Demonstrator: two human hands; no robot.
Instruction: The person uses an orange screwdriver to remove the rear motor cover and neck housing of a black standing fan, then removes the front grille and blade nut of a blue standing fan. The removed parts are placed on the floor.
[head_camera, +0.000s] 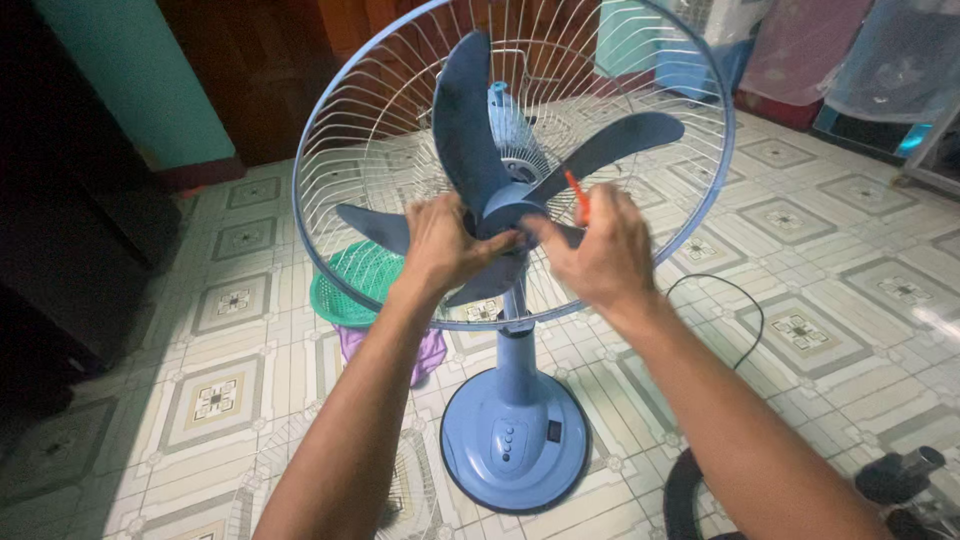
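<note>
- Fan blade (470, 125), a dark blue three-wing piece, sits on its hub at the middle of the scene, straight ahead of both hands and level with them; the shaft it turns on points toward the viewer.
- Left hand (443, 243) is clamped on the hub from the left, fingers curled round the centre where the wings meet.
- Right hand (598, 250) meets the hub from the right, closed on an orange-handled tool (575, 195) whose tip I cannot see; both hands are equally close, nearly touching.
- Rear wire guard (640, 60) with its light blue rim rings the blade behind; no front guard is on it.
- Fan stands on a round blue base (515, 440) on the tiled floor (830, 270), near the viewer.
- Green basket (350, 285) lies behind the guard, at left; a black cord (745, 300) trails right.
</note>
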